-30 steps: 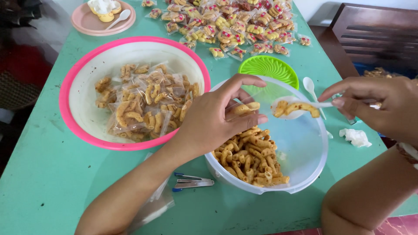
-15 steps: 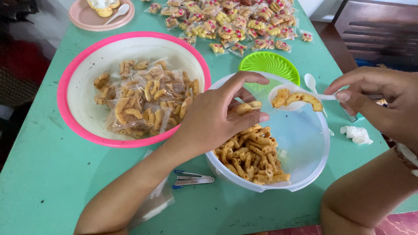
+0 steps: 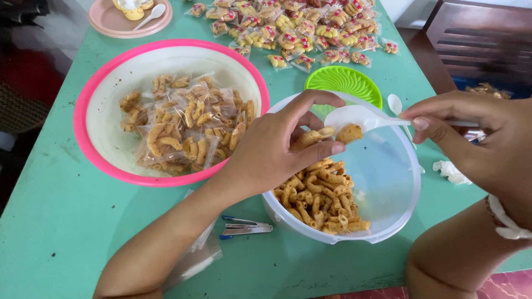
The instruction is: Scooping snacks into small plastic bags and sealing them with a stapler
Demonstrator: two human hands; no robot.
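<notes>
Your left hand (image 3: 277,152) pinches a small clear bag (image 3: 311,137) open over the clear bowl (image 3: 388,182); your right hand (image 3: 471,138) grips the white spoon (image 3: 357,117), tipping macaroni (image 3: 350,133) at the bag's mouth.

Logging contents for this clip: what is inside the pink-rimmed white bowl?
The pink-rimmed white bowl holds small clear packets of curled orange snacks, heaped in the middle. Whatever lies beneath the heap is covered.

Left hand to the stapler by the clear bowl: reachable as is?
Probably yes, once freed. The stapler lies uncovered on the table just under the left forearm, but the left hand is pinching a small bag over the clear bowl.
</notes>
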